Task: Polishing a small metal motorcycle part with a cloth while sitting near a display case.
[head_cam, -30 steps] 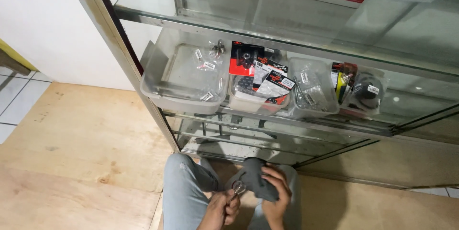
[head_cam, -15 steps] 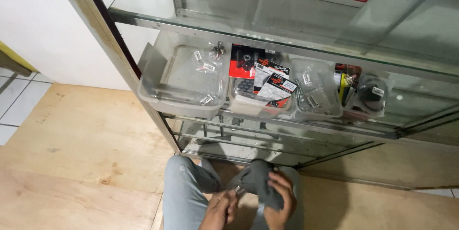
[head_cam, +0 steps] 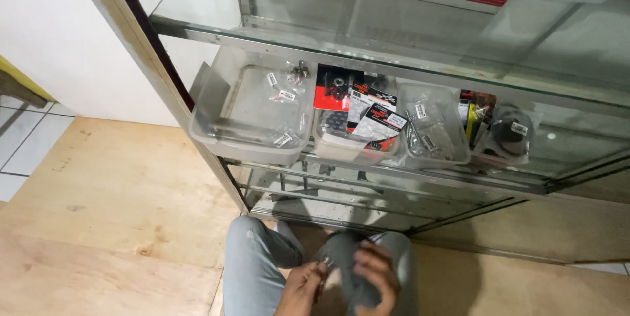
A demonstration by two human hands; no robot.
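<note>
Two hands are busy low in the view, over the person's knees in grey trousers: the right hand is curled around a dark grey cloth-like bundle, and the left hand pinches a small metal part against its edge. What the bundle is I cannot tell; it is blurred. I'd judge the work to be midway, with the piece in the grip and not put anywhere. Above, on the glass shelf of the cabinet, three clear plastic tubs hold bagged fittings and red-and-black carded packs, none being touched.
</note>
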